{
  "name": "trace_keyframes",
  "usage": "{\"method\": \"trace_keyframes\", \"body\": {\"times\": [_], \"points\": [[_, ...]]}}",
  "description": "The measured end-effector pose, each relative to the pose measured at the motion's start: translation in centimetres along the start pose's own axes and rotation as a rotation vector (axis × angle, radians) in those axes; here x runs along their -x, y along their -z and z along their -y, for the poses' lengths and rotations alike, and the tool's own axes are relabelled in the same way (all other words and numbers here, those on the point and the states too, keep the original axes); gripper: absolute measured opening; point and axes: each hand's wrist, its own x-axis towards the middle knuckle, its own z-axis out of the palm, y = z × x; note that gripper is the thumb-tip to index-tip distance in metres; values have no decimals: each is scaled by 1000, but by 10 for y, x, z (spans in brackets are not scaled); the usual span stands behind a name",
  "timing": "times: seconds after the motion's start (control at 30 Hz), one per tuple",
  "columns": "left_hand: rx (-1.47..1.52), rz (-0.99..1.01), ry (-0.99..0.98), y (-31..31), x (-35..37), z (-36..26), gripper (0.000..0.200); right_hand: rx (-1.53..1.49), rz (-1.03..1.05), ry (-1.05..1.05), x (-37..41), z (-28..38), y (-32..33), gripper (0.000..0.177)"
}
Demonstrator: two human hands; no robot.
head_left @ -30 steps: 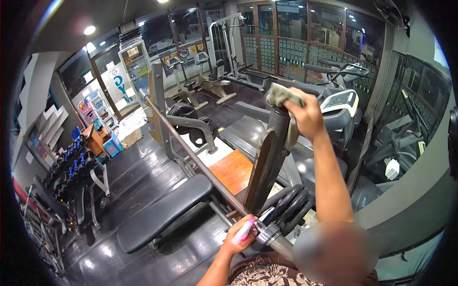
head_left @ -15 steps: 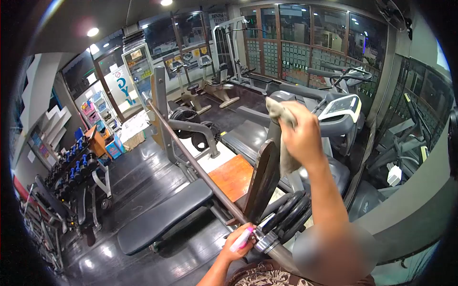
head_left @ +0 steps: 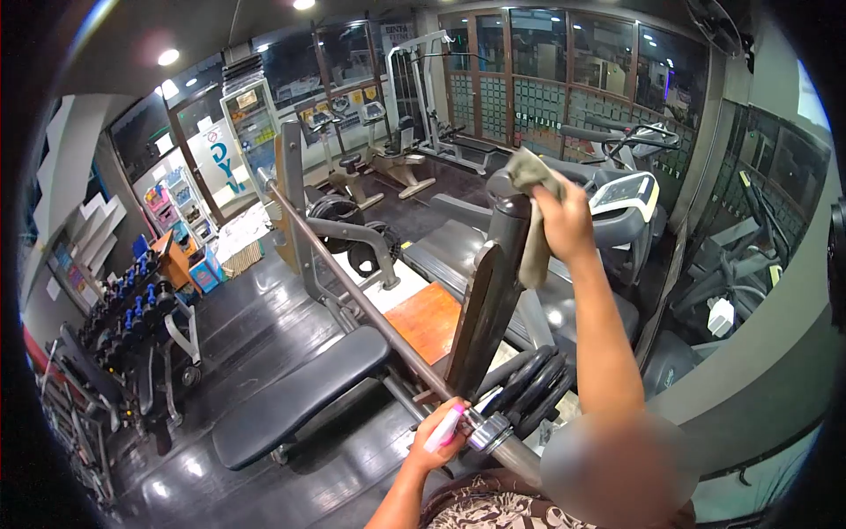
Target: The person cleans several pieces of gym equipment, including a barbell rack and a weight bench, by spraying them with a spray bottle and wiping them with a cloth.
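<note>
My right hand [head_left: 568,220] is closed on a greyish-green cloth [head_left: 534,251], held beside the top of a dark upright post [head_left: 509,231] of the bench press rack. Part of the cloth sticks up above the fingers and the rest hangs down along the post. Lower down, my left hand [head_left: 432,445] grips what looks like a pink-and-white spray bottle [head_left: 447,428]; only its upper part shows. That hand is right by the barbell [head_left: 366,317], near its metal collar [head_left: 489,434]. Left of the bar is the padded black bench [head_left: 304,397].
Weight plates [head_left: 533,388] hang under the near post. A treadmill [head_left: 617,198] stands beyond it, and an elliptical machine [head_left: 727,264] is at the right. Dumbbells [head_left: 132,309] fill a rack at the left. An orange-brown board [head_left: 425,322] lies on the floor.
My right hand has moved slightly up and right, and the cloth has come away from the post's top, now baring it. My left hand keeps its grip; the view has shifted a little.
</note>
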Motion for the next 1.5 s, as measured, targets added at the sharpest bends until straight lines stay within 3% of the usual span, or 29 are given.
{"method": "trace_keyframes", "body": {"times": [0.03, 0.13, 0.2, 0.27, 0.4, 0.47, 0.6, 0.73, 0.8, 0.87, 0.93, 0.97, 1.03, 1.07, 1.13, 1.27, 1.33, 1.43, 1.5], "points": [[-12, -9, -23, -1, 0, -1, 51, 16, -23, -73, 20, 1, 6, 30], [5, -10, -22, -2, -3, -4, 53, -62, -211, 106, 73, -16, -3, 34], [91, 12, 76, -1, 1, -6, 55, -156, -132, -141, 122, -55, 1, 39], [29, 9, 30, 0, -1, -10, 53, -55, -64, -296, 177, -107, 2, 49], [-8, 0, 32, -1, -8, -23, 48, 69, -2, 1, 214, -59, -17, 33], [53, 12, 128, 0, -5, -23, 47, 187, 160, 101, 253, -81, -19, 39], [-47, 0, 94, -3, -6, -28, 48, 179, 440, 104, 317, -115, -4, 47], [26, -55, 96, -8, -4, -28, 47, 36, 419, -303, 301, -100, 27, 49], [-21, -76, 64, -10, -6, -29, 47, 130, 107, -168, 250, -91, 34, 50], [-75, -39, 127, -6, -3, -26, 48, 7, -150, -104, 184, -59, 34, 52], [-95, -19, 149, -6, -5, -26, 48, 172, -182, 163, 142, -45, 28, 52], [-90, -22, 144, -6, -6, -28, 49, -37, -110, -145, 146, -41, 17, 52], [-103, -30, 127, -5, -7, -32, 50, 52, -112, -11, 160, -48, -18, 53], [-117, -36, 115, -6, -9, -35, 50, -47, -20, -109, 189, -71, -24, 53], [-107, -49, 109, -7, -10, -30, 50, -28, -35, -13, 216, -81, -31, 51], [-22, -57, 174, -9, -6, -30, 47, 113, 316, 46, 277, -90, -11, 53], [-60, -54, 204, -5, -11, -43, 45, 114, 525, -10, 302, -110, 7, 58], [-126, -22, 233, -2, -20, -59, 42, 16, 565, -346, 304, -110, 30, 63], [-129, -27, 253, -5, -20, -60, 45, -54, 464, -346, 303, -111, 32, 64]]}}
